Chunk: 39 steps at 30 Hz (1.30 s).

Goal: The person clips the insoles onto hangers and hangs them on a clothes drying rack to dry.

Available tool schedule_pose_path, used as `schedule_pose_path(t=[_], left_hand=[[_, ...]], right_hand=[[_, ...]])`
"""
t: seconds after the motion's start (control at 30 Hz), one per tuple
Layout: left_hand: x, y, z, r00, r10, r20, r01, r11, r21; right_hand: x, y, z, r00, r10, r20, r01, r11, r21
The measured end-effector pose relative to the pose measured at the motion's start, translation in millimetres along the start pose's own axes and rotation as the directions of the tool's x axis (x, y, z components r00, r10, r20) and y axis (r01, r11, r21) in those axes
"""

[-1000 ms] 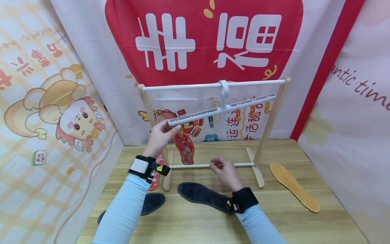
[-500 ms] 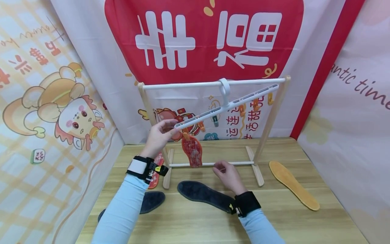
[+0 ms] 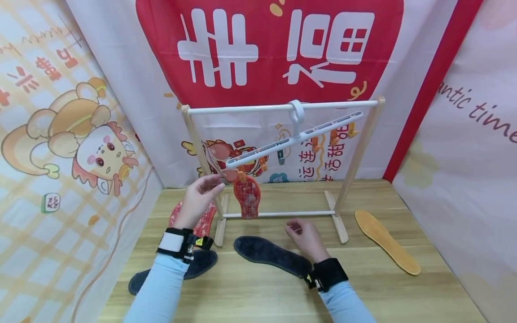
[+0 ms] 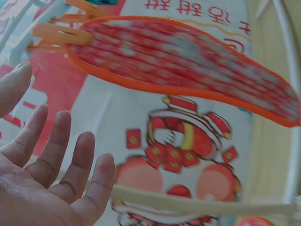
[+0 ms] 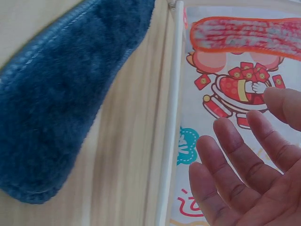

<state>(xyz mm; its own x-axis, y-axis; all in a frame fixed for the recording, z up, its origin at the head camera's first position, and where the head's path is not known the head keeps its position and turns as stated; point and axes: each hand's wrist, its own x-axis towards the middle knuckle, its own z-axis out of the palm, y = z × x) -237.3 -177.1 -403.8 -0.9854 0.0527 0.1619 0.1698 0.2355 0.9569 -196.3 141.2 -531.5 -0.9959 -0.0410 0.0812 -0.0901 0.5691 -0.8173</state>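
A red insole (image 3: 247, 197) with an orange edge hangs from an orange clip (image 4: 63, 35) near the left end of a white hanger (image 3: 296, 138). The hanger tilts, left end low, hooked over the rack's top bar. My left hand (image 3: 199, 197) is just left of the hanging insole, fingers loosely bent and apart from it; the left wrist view shows nothing held. Low in front of the rack, my right hand (image 3: 304, 235) is relaxed and holds nothing. Below it lies a dark blue insole (image 3: 270, 255) on the table.
A wooden rack (image 3: 359, 166) with a white lower bar stands at the back. Another red insole (image 3: 207, 220) and a second dark insole (image 3: 202, 264) lie at the left, partly hidden by my left arm. A tan insole (image 3: 387, 241) lies right. Several more clips hang along the hanger.
My left hand has let go of the hanger's left end and moved down and left. The hanger and its insole have shifted slightly left since half a second ago.
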Motion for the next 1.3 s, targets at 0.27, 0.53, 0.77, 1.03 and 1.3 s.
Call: schedule_pose_path(t=[0.27, 0.53, 0.77, 1.03, 1.3], left_hand=[[-40.2, -46.6, -4.3, 0.993, -0.086, -0.081, 0.093, 0.992, 0.087], [-71.7, -79.3, -2.1, 0.980, -0.171, -0.105, 0.172, 0.985, 0.001], [-93.8, -95.6, 6.7, 0.963, -0.230, -0.139, 0.226, 0.973, -0.040], [-117.6, -107.5, 15.9, 0.945, -0.292, -0.149, 0.280, 0.955, -0.097], [-129.4, -114.7, 17.8, 0.907, -0.379, -0.187, 0.364, 0.925, -0.107]], right_hand=[[-8.7, 4.6, 9.9, 0.999, 0.001, 0.036, 0.000, 1.000, -0.027], [-18.7, 5.5, 31.1, 0.984, -0.172, 0.036, 0.175, 0.966, -0.191], [-24.0, 2.7, 53.2, 0.974, -0.195, 0.116, 0.220, 0.935, -0.277], [-23.1, 1.8, 72.1, 0.970, -0.183, 0.157, 0.229, 0.905, -0.358], [-18.5, -4.9, 88.0, 0.945, -0.250, 0.212, 0.321, 0.838, -0.442]])
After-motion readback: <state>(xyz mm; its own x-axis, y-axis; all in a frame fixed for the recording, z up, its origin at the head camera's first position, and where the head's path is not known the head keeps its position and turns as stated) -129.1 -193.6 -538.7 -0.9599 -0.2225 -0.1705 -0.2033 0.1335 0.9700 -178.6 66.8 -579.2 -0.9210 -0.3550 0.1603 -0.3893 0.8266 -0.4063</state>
